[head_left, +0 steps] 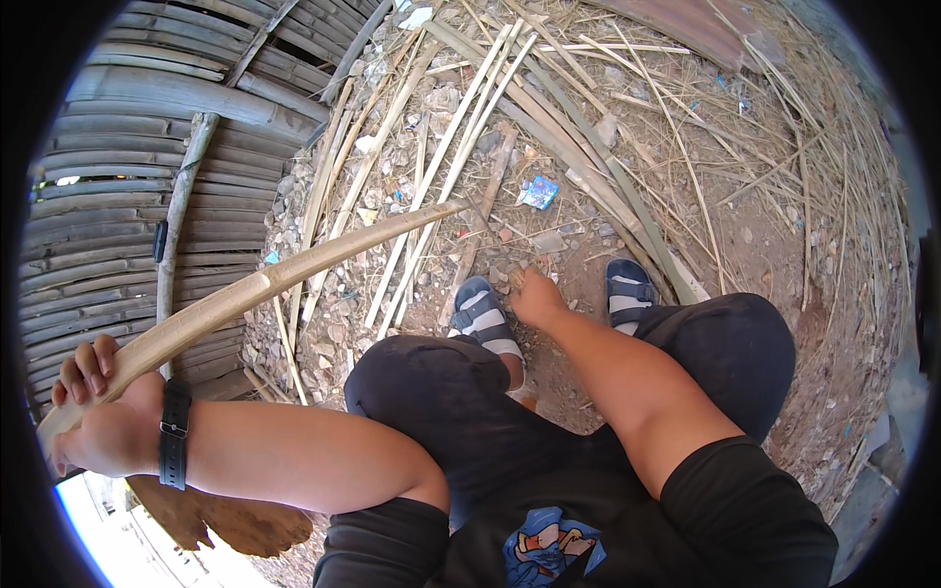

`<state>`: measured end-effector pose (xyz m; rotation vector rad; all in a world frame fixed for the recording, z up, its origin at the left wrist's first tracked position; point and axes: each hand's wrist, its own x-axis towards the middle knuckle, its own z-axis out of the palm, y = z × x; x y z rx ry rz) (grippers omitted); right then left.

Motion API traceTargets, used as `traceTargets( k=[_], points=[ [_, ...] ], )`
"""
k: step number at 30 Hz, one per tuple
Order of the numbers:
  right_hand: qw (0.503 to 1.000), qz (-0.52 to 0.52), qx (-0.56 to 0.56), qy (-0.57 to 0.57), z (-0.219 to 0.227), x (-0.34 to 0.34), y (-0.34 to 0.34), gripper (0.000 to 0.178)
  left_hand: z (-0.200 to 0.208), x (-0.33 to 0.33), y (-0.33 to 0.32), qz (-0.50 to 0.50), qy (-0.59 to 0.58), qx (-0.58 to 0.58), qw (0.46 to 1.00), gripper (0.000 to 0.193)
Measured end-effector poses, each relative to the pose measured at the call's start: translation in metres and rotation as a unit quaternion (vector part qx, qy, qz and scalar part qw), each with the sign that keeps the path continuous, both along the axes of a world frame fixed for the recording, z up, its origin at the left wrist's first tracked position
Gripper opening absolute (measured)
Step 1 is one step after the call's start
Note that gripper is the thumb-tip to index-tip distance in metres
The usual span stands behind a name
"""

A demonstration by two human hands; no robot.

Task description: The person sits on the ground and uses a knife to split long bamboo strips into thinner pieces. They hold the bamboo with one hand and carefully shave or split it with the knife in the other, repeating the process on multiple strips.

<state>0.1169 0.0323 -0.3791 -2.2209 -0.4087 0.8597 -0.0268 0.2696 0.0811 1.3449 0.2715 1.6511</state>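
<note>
My left hand (98, 407) is at the far left, its fingers wrapped round a long, pale split bamboo piece (260, 284). The bamboo slants up and to the right, its thin far end above the ground in front of my left foot. My right hand (537, 299) is low between my feet, closed round a small light-brown end (517, 278) that looks like wood. The rest of what it grips is hidden or too small to make out. A thin dark sliver (479, 214) shows by the tip of the bamboo, apart from my right hand.
Long bamboo strips (461, 157) lie on the stony dirt ahead, beside a blue wrapper (538, 193). A slatted bamboo wall (118, 216) stands at the left. My sandalled left foot (480, 314) and right foot (629, 292) flank my right hand. Dry shavings (774, 167) spread to the right.
</note>
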Motion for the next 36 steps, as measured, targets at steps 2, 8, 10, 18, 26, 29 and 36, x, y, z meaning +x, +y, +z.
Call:
traceTargets(
  k=[2, 8, 10, 18, 26, 29, 36],
  points=[
    [1.000, -0.001, -0.002, 0.016, 0.007, 0.001, 0.003, 0.039, -0.001, 0.000, 0.002, -0.001, 0.003, -0.001, 1.000, 0.054],
    [0.976, 0.078, 0.203, -0.016, 0.100, -0.018, 0.052, 0.035, 0.001, -0.007, 0.014, -0.028, 0.007, -0.008, 1.000, 0.051],
    [0.972, 0.093, 0.212, -0.027, 0.094, -0.022, 0.050, 0.036, 0.002, -0.008, 0.015, -0.051, 0.000, -0.012, 0.999, 0.052],
    [1.000, -0.001, -0.023, 0.013, 0.004, 0.013, -0.002, 0.040, -0.003, 0.002, 0.013, 0.042, 0.004, -0.010, 0.999, 0.059],
    [0.956, 0.098, 0.277, -0.025, 0.121, -0.007, 0.063, 0.040, -0.003, -0.010, 0.022, -0.065, -0.001, -0.003, 0.998, 0.045],
    [0.967, 0.090, 0.236, -0.031, 0.087, -0.007, 0.052, 0.041, -0.002, -0.008, 0.019, -0.059, 0.000, 0.008, 0.998, 0.045],
    [0.999, 0.000, 0.047, 0.007, 0.024, 0.008, 0.019, 0.038, -0.003, -0.004, 0.017, -0.048, -0.004, 0.000, 0.999, 0.064]
  ],
)
